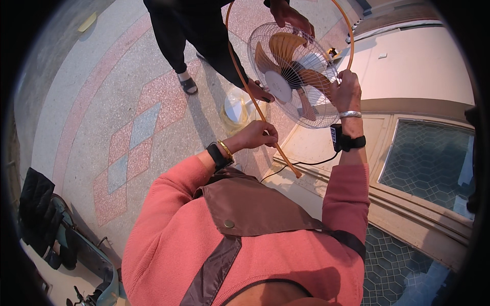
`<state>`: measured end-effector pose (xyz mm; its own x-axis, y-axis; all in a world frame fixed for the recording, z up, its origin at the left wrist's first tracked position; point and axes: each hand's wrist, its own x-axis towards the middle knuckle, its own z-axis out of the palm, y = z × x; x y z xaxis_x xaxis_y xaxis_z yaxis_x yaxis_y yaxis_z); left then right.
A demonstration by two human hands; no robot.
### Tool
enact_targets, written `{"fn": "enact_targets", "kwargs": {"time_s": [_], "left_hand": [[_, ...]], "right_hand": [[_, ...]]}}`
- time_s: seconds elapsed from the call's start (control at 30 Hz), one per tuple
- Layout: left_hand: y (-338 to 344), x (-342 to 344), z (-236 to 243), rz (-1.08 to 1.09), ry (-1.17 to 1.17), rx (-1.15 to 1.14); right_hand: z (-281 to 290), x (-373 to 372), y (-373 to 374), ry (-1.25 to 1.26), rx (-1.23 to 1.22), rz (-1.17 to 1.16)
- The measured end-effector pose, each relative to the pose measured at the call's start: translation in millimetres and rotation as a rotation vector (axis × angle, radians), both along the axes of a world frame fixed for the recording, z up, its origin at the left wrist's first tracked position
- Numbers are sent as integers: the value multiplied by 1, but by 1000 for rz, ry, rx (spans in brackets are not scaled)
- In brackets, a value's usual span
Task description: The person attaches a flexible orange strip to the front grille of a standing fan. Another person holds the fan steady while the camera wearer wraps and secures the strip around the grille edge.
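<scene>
A long orange-brown strip [236, 60], bent into an open hoop, arches around the head of an electric fan [278, 85]. My left hand [253, 135] is closed in a pinch on the strip close to its loose lower end, which sticks out past my fingers. Across the hoop, my right hand [348, 94] grips the strip's other side, right beside the fan's wire guard. The fan has a pale round centre and amber blades. Another person's hands steady it: one hand [291, 16] at the top of the guard, the other hand [261, 92] at its left edge.
The other person stands opposite in dark trousers [204, 30]. Beneath the fan lies clear plastic wrapping [235, 109] with a white part. To the right are a cream ledge [408, 66] and patterned glass panels [423, 158]. A parked vehicle [87, 250] stands lower left on the patterned floor [127, 148].
</scene>
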<state>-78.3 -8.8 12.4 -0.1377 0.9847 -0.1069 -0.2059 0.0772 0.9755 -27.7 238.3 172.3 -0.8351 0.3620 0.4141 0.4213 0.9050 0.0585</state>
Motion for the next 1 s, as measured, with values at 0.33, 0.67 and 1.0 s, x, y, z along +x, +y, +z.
{"fn": "enact_targets", "kwargs": {"time_s": [0.33, 0.67, 1.0], "left_hand": [[-3, 6, 2, 9, -2, -20], [-4, 11, -9, 54, -25, -65], [0, 26, -22, 18, -45, -90]], "right_hand": [[3, 9, -8, 40, -138, 14], [9, 22, -3, 175, -100, 188], [15, 71, -12, 455, -343, 116]]}}
